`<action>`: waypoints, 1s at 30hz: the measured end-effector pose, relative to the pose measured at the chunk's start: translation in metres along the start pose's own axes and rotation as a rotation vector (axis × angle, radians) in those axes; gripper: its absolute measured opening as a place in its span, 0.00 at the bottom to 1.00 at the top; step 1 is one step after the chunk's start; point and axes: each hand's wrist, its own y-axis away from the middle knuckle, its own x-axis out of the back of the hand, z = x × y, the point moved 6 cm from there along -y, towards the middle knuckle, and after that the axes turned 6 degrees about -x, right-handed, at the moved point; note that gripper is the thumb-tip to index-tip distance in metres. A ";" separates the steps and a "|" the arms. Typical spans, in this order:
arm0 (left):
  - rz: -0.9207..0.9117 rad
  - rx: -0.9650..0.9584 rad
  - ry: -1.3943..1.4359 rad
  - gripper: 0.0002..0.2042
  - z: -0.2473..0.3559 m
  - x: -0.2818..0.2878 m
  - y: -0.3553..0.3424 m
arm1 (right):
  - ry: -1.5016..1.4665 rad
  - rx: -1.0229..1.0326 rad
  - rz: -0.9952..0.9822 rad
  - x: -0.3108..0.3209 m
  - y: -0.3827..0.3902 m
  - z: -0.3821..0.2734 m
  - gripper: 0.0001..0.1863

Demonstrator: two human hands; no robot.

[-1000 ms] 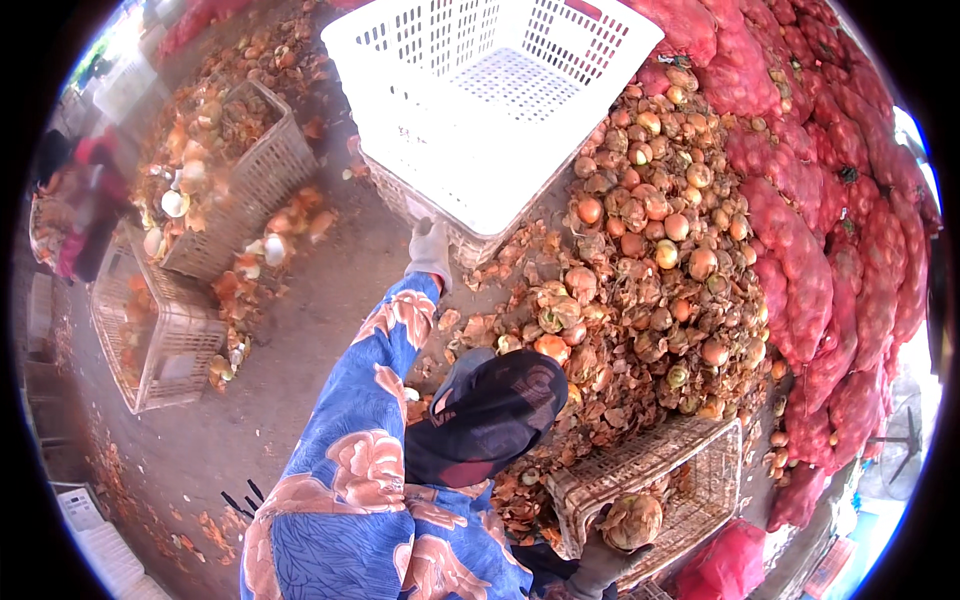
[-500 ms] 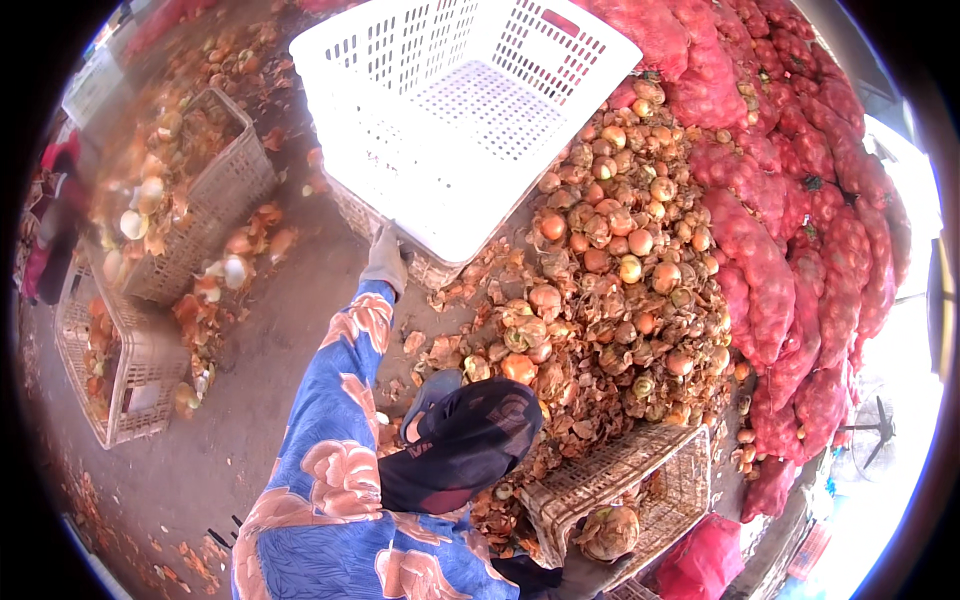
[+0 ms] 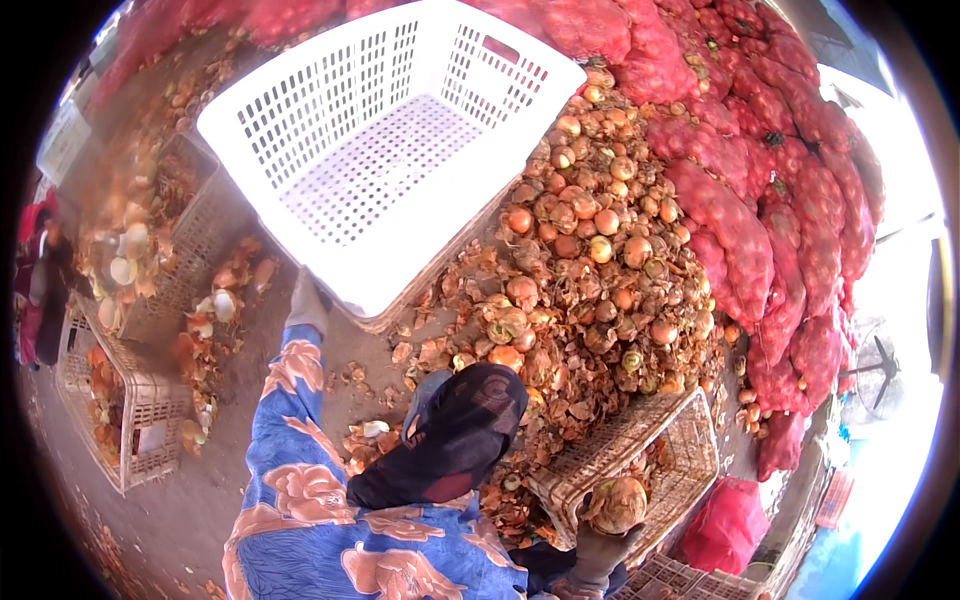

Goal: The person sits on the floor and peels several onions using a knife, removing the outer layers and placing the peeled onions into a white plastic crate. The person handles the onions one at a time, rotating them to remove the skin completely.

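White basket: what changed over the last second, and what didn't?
The white basket has swung toward the camera and left, filling more of the frame, with the gloved left hand still gripping its near edge. The right hand still holds an onion over the wicker basket. The onion pile and red mesh sacks lie as before.

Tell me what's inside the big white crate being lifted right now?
Nothing shows inside the white crate: its perforated floor and walls look bare. The left hand holds its near corner. A brown crate edge peeks out beneath it; the rest underneath is covered.
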 end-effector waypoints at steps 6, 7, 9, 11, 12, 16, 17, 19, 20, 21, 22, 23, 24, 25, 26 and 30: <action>0.268 0.020 -0.352 0.22 0.034 0.056 -0.004 | 0.020 0.039 0.016 0.005 0.008 -0.001 0.41; 0.253 -0.016 -0.422 0.20 0.046 0.063 0.004 | 0.014 0.034 -0.027 0.003 0.006 0.001 0.39; 0.202 -0.063 -0.571 0.16 0.054 0.075 0.022 | 0.060 0.058 -0.064 -0.005 0.013 0.001 0.35; 0.078 0.022 -0.469 0.13 0.044 0.050 0.065 | 0.024 0.062 -0.134 0.013 0.021 -0.001 0.33; 0.017 0.072 -0.420 0.12 0.042 0.027 0.094 | 0.043 0.083 -0.113 0.015 0.025 -0.003 0.33; -0.206 0.066 -0.453 0.09 0.053 -0.070 0.199 | -0.125 0.094 -0.169 0.024 0.046 -0.007 0.32; -0.182 0.104 -0.439 0.08 0.051 -0.070 0.208 | -0.089 0.086 -0.161 0.015 0.049 -0.007 0.32; -0.313 0.092 -0.472 0.07 0.049 -0.108 0.245 | -0.109 0.104 -0.160 0.021 0.063 -0.009 0.32; -0.377 0.088 -0.485 0.06 0.047 -0.127 0.264 | -0.128 0.113 -0.164 0.023 0.070 -0.009 0.32; -0.404 0.101 -0.503 0.06 0.047 -0.143 0.282 | -0.148 0.119 -0.172 0.025 0.075 -0.008 0.32; -0.470 0.131 -0.496 0.06 0.041 -0.152 0.295 | -0.127 0.131 -0.138 0.029 0.079 -0.008 0.33; -0.534 0.161 -0.488 0.06 0.035 -0.160 0.307 | -0.105 0.142 -0.104 0.033 0.082 -0.007 0.34; -0.597 0.187 -0.483 0.07 0.031 -0.168 0.319 | -0.088 0.150 -0.073 0.037 0.084 -0.006 0.35; -0.572 0.187 -0.437 0.07 0.023 -0.178 0.331 | -0.114 0.145 -0.059 0.041 0.085 -0.005 0.35; -0.658 0.179 -0.474 0.07 0.015 -0.189 0.346 | -0.113 0.156 -0.055 0.042 0.086 -0.006 0.35; -1.008 0.254 -0.623 0.12 -0.032 -0.218 0.409 | -0.071 0.198 -0.080 0.045 0.079 -0.012 0.35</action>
